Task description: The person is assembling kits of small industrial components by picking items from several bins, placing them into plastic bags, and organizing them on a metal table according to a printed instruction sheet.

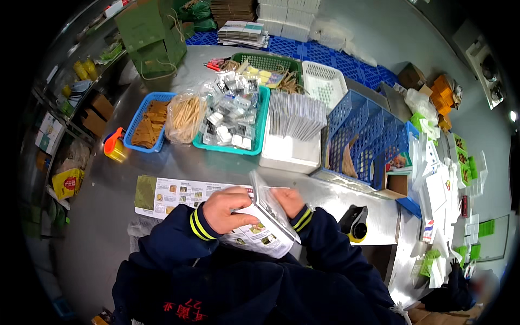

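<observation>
Flat white-and-green paper leaflet [162, 197] near steel bench's [108, 216] near edge. Left hand [227, 208] gripping folded white printed leaflet [262, 238] over that edge. Right hand [290, 201] behind clear plastic bag [275, 206]; blurred, can't tell grip. Black-and-yellow handheld object [355, 223] toward near right corner.

Round the leaflet [262, 236] between the left hand [228, 210] and right hand [289, 201], a printed sheet [167, 196] lay on the table [111, 216] at nine o'clock, a basket [129, 142] of flat pieces [148, 123] at ten, bagged sticks [185, 117] at eleven. Small packets [232, 116] filled a tray [230, 150] near twelve; cards [296, 115] stood at one, a divided rack [346, 120] at two, a tape dispenser [355, 221] at three.
</observation>
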Action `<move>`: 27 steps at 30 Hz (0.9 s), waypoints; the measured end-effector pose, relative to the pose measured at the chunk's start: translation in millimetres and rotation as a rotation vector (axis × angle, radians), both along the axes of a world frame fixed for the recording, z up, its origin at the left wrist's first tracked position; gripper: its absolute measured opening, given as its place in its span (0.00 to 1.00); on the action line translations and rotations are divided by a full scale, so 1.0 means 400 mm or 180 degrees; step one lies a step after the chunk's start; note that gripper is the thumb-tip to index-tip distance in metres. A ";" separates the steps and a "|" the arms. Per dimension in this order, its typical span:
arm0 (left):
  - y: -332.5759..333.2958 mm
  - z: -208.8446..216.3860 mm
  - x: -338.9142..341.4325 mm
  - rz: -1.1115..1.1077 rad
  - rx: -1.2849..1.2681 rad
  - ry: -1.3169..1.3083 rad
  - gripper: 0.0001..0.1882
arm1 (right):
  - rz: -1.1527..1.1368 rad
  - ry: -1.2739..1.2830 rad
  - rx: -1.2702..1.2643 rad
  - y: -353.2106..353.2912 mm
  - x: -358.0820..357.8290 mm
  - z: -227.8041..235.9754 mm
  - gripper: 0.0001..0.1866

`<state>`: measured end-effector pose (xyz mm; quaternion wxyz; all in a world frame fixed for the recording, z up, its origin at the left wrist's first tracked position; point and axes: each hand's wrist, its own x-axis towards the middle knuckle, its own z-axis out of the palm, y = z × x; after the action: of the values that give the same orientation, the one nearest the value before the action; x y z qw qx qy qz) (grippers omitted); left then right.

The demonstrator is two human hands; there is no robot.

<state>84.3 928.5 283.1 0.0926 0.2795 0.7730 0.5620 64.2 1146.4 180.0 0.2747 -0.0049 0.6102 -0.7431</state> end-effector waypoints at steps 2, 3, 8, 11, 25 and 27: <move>-0.013 -0.001 0.001 0.0136 0.0049 0.0661 0.18 | 0.0961 0.0058 -0.0119 -0.068 0.063 -0.052 0.14; -0.009 -0.001 -0.004 0.0357 0.0102 0.0969 0.23 | 0.0888 -0.0199 -0.0670 -0.108 0.102 -0.051 0.14; -0.024 -0.090 -0.016 -0.0008 0.0434 -0.1742 0.16 | 0.0415 -0.0771 -0.1885 -0.151 0.170 0.002 0.18; -0.048 -0.095 -0.021 0.0472 0.0487 -0.1496 0.12 | 0.1311 -0.1161 -0.0228 -0.049 0.048 0.086 0.21; -0.123 -0.230 -0.082 0.0556 -0.0703 -0.0974 0.11 | 0.0034 0.2841 0.1505 0.005 0.062 0.091 0.19; -0.074 -0.225 -0.087 0.0876 -0.0292 -0.1582 0.14 | -0.0001 0.3739 0.2574 -0.027 0.093 0.026 0.28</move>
<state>49.4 898.9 192.9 0.2146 0.0212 0.7819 0.5849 101.6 1135.6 190.4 -0.1194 -0.3021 0.8851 -0.3331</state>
